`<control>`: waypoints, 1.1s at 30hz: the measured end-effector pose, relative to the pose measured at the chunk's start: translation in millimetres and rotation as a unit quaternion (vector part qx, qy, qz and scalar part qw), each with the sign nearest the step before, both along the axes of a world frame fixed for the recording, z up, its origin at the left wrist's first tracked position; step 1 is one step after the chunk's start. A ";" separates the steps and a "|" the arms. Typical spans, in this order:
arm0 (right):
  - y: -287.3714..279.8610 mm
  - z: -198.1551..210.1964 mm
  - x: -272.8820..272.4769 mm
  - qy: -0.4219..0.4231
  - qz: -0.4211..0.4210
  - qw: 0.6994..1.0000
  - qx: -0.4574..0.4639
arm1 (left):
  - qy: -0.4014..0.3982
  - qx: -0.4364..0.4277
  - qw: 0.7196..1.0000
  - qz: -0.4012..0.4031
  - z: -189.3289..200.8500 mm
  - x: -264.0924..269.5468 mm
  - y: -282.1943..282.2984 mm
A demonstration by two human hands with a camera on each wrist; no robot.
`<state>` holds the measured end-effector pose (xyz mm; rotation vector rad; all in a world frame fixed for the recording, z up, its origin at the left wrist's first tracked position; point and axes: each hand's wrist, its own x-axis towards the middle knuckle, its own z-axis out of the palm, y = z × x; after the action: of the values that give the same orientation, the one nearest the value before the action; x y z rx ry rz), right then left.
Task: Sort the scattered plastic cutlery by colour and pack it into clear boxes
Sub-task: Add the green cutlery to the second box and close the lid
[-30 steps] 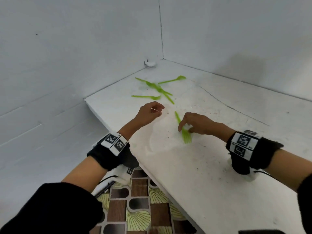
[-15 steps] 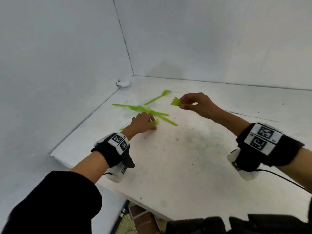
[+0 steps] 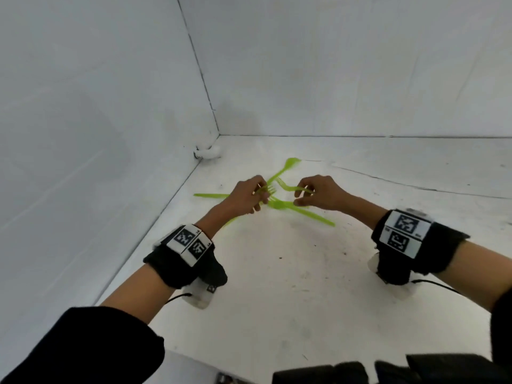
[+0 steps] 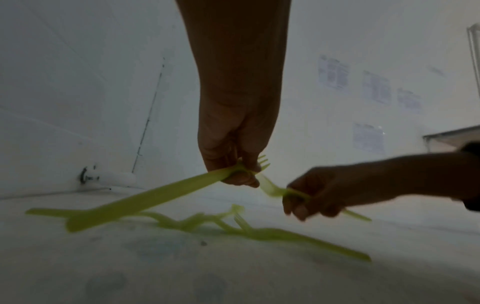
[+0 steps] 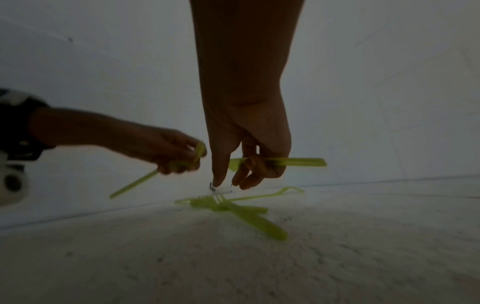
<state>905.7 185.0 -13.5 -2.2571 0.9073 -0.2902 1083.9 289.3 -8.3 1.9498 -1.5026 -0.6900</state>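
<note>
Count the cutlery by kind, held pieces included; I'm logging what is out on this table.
4 lime-green plastic forks: one held in the left hand, one in the right hand, two lying on the white table.
1 lime-green plastic spoon, on the table.
Total: 5.

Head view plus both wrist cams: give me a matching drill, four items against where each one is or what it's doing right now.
Items
1. left hand
2. right hand
3. fork pile
4. small white fitting

States
A. lies on the white table, under the hands
B. sits in the far corner against the wall
C. holds one green fork, its handle pointing down and to the person's left
D. pinches one green fork, index finger pointing down

Pairs: 1-C, 2-D, 3-A, 4-B
</note>
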 end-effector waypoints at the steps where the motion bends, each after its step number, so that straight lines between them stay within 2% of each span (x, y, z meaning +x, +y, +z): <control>1: -0.4 -5.0 10.3 0.014 0.006 1.000 0.000 | 0.003 -0.027 1.000 0.004 7.8 10.3 -0.2; 6: -2.7 -16.2 32.7 0.104 0.036 0.993 -0.037 | 0.026 -0.115 0.993 0.023 36.1 48.2 -8.3; 9: -7.5 -18.8 33.2 0.116 0.033 0.992 -0.044 | 0.005 -0.122 0.992 0.035 36.1 65.2 -19.6; 11: -15.4 -18.5 33.4 0.114 0.031 0.992 -0.050 | -0.054 -0.089 0.994 0.014 29.5 78.2 -30.4; 13: -16.7 -15.5 31.6 0.083 0.028 0.995 -0.037 | -0.128 -0.010 0.991 -0.034 17.7 89.2 -32.4; 15: -17.2 -8.4 32.3 0.037 0.014 0.999 -0.023 | -0.160 0.070 0.981 -0.080 4.0 99.3 -31.6; 17: -17.2 1.5 34.8 0.009 -0.010 0.999 -0.030 | -0.171 0.108 0.975 -0.094 -11.2 105.9 -29.6; 22: -12.8 18.2 46.7 -0.032 -0.089 0.991 -0.099 | -0.153 0.104 0.981 -0.054 -23.3 108.1 -27.6; 24: -12.6 17.5 52.5 -0.017 -0.056 0.994 -0.096 | -0.177 0.118 0.975 -0.058 -24.6 108.5 -29.6; 26: -13.0 12.2 59.7 0.037 0.026 0.996 -0.076 | -0.191 0.136 0.970 -0.069 -20.7 108.7 -32.1; 28: -10.4 1.7 66.0 0.087 0.075 0.992 -0.050 | -0.160 0.138 0.975 -0.075 -15.9 108.7 -34.1; 33: -11.8 -16.1 72.6 0.138 0.082 0.986 -0.050 | -0.001 0.084 0.996 -0.038 19.8 104.9 -49.5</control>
<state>978.3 173.2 -29.6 -2.4895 0.8537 0.0537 1188.8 239.8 11.5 2.0243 -1.5716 -0.8742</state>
